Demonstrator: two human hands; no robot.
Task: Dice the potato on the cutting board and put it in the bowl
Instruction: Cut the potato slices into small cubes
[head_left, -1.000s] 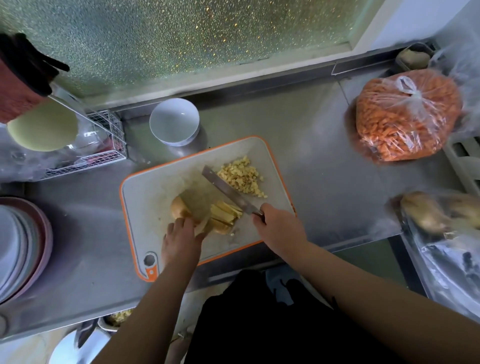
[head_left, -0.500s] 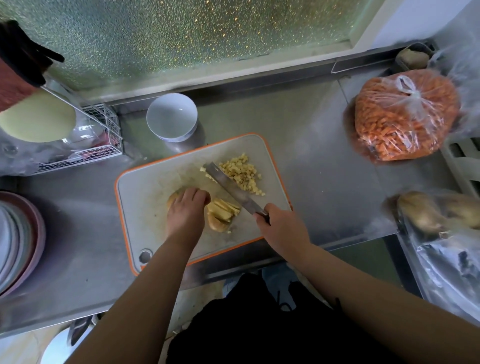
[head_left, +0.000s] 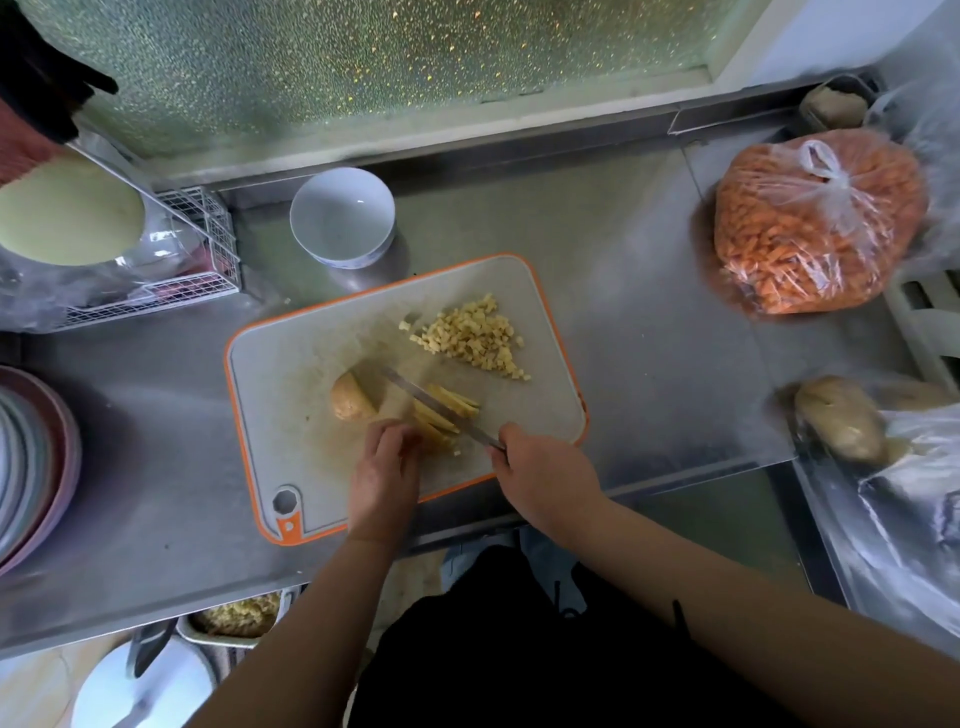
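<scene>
Our right hand (head_left: 540, 475), low and right of centre, grips the knife (head_left: 436, 408) by its handle, the blade slanting up-left across the potato strips (head_left: 444, 415), which looks like the angle for cutting them crosswise into cubes. Our left hand (head_left: 387, 467) sits at the near end of those strips with fingers curled; we judge it steadies them, though we cannot tell whether it actually pinches them. An uncut potato piece (head_left: 350, 397) waits just left of the blade, and the finished dice (head_left: 475, 338) are heaped toward the upper right of the board (head_left: 270, 364), clear of the cutting. The bowl (head_left: 340, 215) stands just past the board's top edge, empty, with bare counter (head_left: 623, 338) to the right for sweeping.
</scene>
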